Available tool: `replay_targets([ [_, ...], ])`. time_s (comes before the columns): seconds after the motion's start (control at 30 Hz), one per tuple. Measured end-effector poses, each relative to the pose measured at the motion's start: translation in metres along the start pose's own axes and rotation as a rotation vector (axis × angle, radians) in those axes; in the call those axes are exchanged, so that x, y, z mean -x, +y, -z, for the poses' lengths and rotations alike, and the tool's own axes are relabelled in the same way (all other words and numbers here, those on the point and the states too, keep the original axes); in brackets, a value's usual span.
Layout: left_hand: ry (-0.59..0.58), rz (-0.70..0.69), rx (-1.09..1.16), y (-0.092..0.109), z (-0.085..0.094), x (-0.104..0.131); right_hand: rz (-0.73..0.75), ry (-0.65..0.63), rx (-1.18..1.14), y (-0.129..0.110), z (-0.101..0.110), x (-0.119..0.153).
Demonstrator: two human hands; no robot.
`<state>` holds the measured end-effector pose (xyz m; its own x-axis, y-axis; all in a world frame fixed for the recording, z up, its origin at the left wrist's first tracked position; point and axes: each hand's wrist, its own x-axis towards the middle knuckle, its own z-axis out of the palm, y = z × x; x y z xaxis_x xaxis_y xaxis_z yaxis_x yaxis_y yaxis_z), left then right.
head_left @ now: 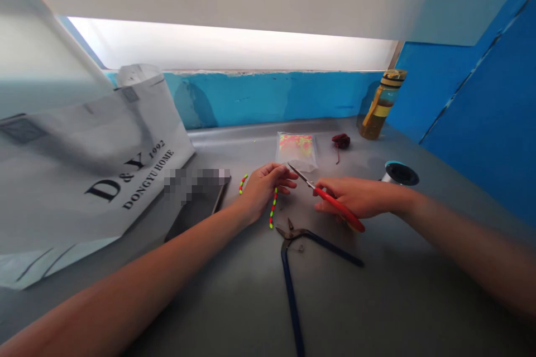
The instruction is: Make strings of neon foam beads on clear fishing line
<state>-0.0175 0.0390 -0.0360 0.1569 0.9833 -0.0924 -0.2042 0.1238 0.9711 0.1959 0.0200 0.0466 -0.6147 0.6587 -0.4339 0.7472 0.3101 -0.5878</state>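
Note:
My left hand (266, 187) is closed in a pinch on a string of red and yellow-green beads (273, 209). One beaded length hangs below the fingers, and another shows to the left of the hand. In my right hand (355, 195) are red-handled scissors (335, 203), the fingers wrapped round the handles. The scissor tips point up and left, close to my left fingertips; whether they touch a thread there is too small to tell. Just below both hands, pliers with dark blue handles (293, 240) lie spread on the table.
A clear bag of beads (296, 148), a dark red bundle of cord (341, 141) and a thread spool (401, 174) lie beyond my hands. A bottle (381, 106) stands at the back right. Left are a dark flat device (196, 206) and a large white bag (96, 162).

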Motion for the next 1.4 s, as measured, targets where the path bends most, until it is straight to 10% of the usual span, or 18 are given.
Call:
replay_targets([
  [1.4,-0.005,0.05,0.078,-0.0026,0.0021,-0.0055,0.006,0.004,0.006,0.0027,-0.0006,-0.0007],
])
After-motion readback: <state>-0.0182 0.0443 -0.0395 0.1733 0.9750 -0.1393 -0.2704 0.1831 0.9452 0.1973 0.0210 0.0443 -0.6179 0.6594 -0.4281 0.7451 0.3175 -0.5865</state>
